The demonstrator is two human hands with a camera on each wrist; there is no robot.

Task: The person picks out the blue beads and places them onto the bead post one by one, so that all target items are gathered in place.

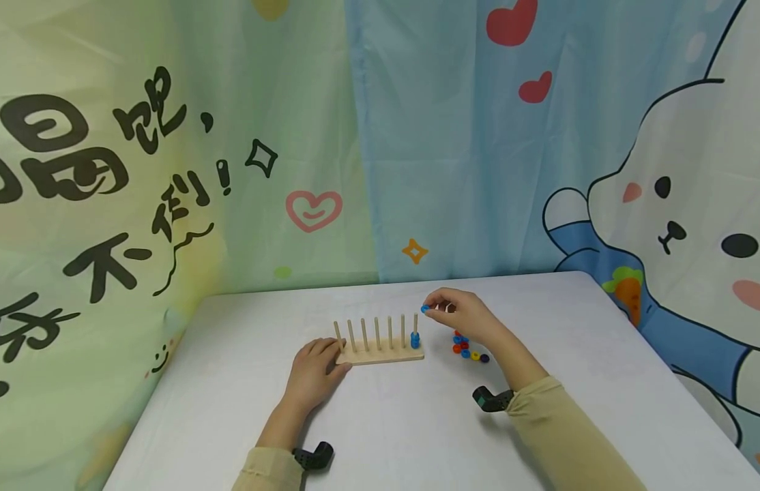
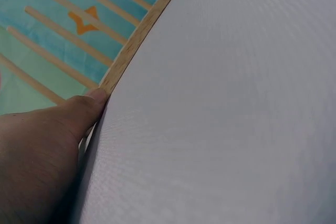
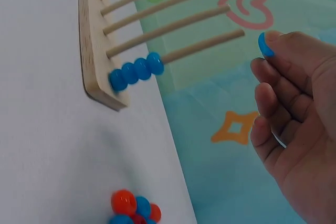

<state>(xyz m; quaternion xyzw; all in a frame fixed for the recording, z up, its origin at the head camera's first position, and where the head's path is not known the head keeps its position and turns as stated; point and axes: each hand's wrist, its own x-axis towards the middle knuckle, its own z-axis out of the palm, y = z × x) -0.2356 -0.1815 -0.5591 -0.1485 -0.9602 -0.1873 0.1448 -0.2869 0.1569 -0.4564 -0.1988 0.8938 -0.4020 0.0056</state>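
Rack of pale grained wood [image 1: 383, 356] lies on white tabletop [image 1: 404, 423], long axis left to right; seven round pegs [image 1: 377, 334] point upward. Left hand [image 1: 316, 375] grips left end. Right hand [image 1: 469, 316] pinches glossy blue bead [image 3: 265, 45] near tip of rightmost peg [image 3: 205, 46], which bears four blue beads [image 3: 142, 68].

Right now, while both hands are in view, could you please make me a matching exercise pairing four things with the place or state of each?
Column one
1. Left hand
2. Right hand
3. Stack of four blue beads
4. Loose beads

Column two
A. Threaded on the rightmost peg
B. Lying on the white tabletop, in mixed colours
C. Gripping one end of the wooden base
D. Pinching a single blue bead

Right pairs: 1-C, 2-D, 3-A, 4-B
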